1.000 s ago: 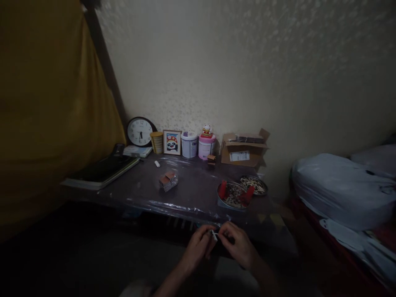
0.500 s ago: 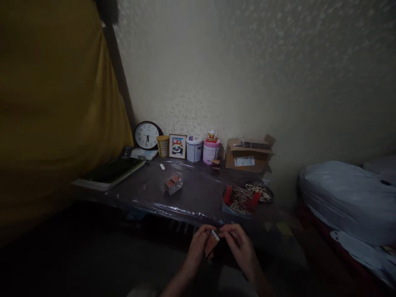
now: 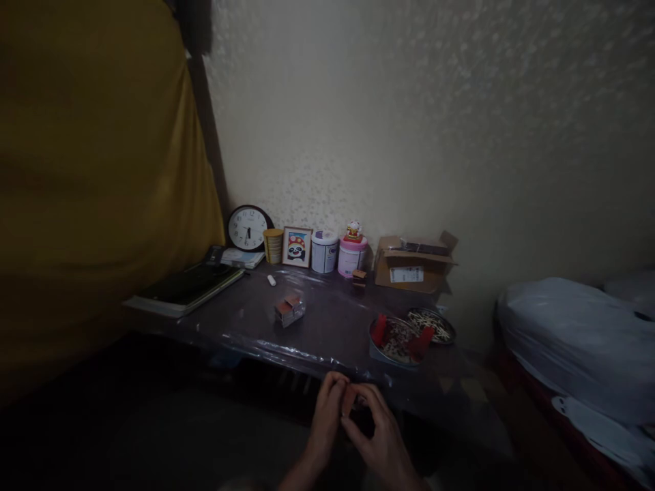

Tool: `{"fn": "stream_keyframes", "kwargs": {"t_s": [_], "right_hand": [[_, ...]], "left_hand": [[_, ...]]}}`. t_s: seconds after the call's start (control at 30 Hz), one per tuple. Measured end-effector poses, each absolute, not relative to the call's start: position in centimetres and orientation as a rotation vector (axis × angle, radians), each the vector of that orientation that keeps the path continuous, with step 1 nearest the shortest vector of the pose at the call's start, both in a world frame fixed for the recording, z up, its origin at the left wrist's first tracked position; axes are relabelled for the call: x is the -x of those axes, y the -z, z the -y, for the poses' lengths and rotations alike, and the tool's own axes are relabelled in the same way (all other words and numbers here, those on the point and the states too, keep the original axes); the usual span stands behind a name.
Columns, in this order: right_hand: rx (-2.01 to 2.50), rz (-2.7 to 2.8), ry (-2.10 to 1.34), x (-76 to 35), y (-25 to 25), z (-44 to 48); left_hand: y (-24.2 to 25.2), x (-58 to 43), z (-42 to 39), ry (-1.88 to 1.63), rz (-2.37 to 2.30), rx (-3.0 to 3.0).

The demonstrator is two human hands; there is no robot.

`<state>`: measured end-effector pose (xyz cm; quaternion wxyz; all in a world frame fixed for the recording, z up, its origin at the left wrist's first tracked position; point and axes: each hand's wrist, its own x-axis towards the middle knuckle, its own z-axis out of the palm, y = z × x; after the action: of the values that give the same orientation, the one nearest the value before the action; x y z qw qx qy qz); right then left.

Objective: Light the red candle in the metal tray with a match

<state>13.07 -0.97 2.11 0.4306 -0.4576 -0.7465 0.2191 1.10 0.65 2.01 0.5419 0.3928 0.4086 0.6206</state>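
We hold the small brown rectangular box (image 3: pixel 348 402) in front of the near edge of the dark, plastic-covered tabletop (image 3: pixel 332 327). Our left hand (image 3: pixel 326 412) pinches the box from its left side; our right hand (image 3: pixel 379 428) closes on it from the right, thumb below and curved fingers above. Both forearms converge from the bottom of the view.

Beyond our right hand stands the round metal-rimmed bowl (image 3: pixel 396 356) of dark-and-pale bits, with two red pieces (image 3: pixel 379 330) at its sides. This bowl lies between that hand and the round dish of pale thin sticks (image 3: pixel 431 326). Left of the bowl, we see the clear-wrapped block of small brown boxes (image 3: pixel 290 311).

Along the wall, from left to right, we find the black-rimmed oval clock (image 3: pixel 249 228), yellow cup (image 3: pixel 273 247), framed panda picture (image 3: pixel 297 248), white lidded tub (image 3: pixel 324 254), pink lidded tub (image 3: pixel 352 260) bearing a figurine (image 3: pixel 353 230), and open brown cardboard box (image 3: pixel 409 262).
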Motion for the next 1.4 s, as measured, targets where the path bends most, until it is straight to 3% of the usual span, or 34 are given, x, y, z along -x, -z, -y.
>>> {"fn": "stream_keyframes", "kwargs": {"t_s": [0.17, 0.43, 0.77, 1.17, 1.4], "right_hand": [[1.197, 1.719, -0.563, -14.2, -2.3, 0.2], [1.109, 1.461, -0.945, -15.7, -3.0, -0.5], [1.175, 1.335, -0.840, -16.5, -3.9, -1.2], [1.124, 1.589, -0.411, -15.5, -3.1, -0.7], [1.211, 1.467, -0.425, -15.6, -2.6, -0.9]], "left_hand": [[-2.8, -0.6, -0.4, -1.395, -0.935, -1.029], [-2.4, -0.2, -0.9, -1.360, -0.805, -1.058], [-1.3, -0.6, -1.5, -1.380, -0.664, -0.755], [-1.2, -0.5, -1.4, -1.330, -0.716, -0.811], [-1.7, -0.4, -1.4, -1.350, -0.711, -0.850]]}}
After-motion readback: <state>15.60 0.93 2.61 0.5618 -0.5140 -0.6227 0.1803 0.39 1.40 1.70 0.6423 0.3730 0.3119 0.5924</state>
